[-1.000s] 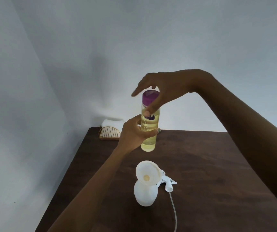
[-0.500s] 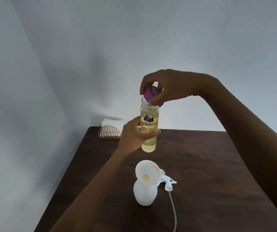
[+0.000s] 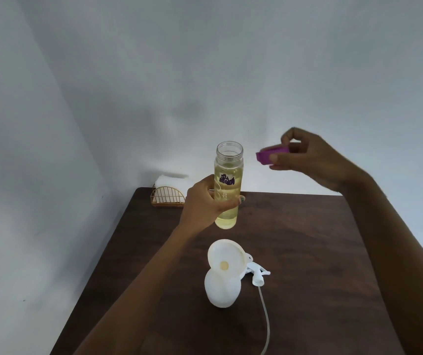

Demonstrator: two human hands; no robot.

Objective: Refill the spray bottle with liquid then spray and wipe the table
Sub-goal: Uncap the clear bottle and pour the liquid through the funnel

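- Clear refill bottle (image 3: 228, 185): uncapped since a moment ago, upright above the table (image 3: 307, 239), gripped by your left hand (image 3: 205, 203).
- Purple cap (image 3: 271, 155): pinched in your right hand (image 3: 307, 160), now carried aside.
- Funnel (image 3: 227, 260) sits in the white spray bottle (image 3: 221, 288) below; pouring looks next.

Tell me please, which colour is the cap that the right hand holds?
Purple. The cap shows best in the head view, pinched in the right hand.

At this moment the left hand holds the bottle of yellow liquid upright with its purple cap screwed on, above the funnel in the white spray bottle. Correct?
Not quite. The head view shows the purple cap is off, pinched in the right hand. The left hand holds the open bottle of yellow liquid upright above the funnel in the white spray bottle.
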